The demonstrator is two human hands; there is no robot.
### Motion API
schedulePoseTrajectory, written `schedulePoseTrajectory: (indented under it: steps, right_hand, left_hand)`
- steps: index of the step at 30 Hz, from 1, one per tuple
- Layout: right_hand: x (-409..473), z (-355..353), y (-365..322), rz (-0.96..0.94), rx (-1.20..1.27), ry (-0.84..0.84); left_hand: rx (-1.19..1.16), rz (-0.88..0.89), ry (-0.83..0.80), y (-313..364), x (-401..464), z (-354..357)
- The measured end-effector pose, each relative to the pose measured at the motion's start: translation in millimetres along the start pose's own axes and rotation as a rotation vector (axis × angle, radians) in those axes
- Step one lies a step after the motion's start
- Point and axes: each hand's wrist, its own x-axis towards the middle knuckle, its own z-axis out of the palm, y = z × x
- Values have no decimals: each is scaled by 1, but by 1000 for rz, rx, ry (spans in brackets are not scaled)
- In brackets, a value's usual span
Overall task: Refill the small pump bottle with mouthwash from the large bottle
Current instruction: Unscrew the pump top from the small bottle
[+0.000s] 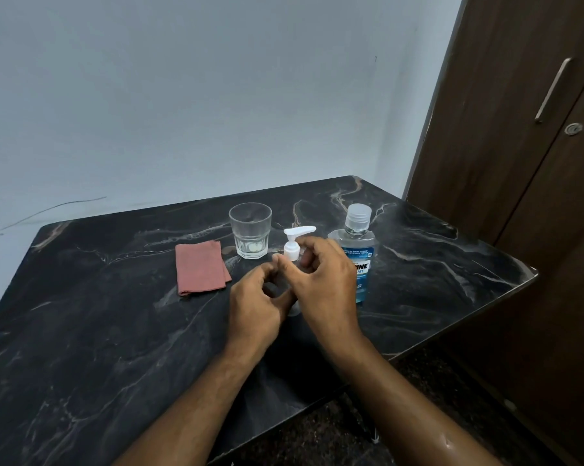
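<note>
My right hand's fingers (285, 264) curl near the white pump collar (291, 251), likely to unscrew it; whether they grip it I cannot tell. My left hand (255, 306) wraps the small pump bottle (294, 309), steadying it on the bench (115, 331). The capped mouthwash bottle (357, 243) waits just behind.

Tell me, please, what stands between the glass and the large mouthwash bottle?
The small pump bottle, with both hands around it, stands between the glass and the large bottle, seen in the head view.

Home room: marble-look table (115, 331), wooden wardrobe (519, 163).
</note>
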Motion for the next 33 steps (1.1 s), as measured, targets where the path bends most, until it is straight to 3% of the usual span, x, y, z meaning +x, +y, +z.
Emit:
schedulePoseTrajectory:
  steps: [4, 33]
  right_hand:
    - [2, 1, -2, 65, 48, 56]
    - [3, -4, -4, -47, 18, 46]
  left_hand:
    - [-16, -4, 4, -2, 1, 0]
    - [76, 99, 6, -9, 3, 1]
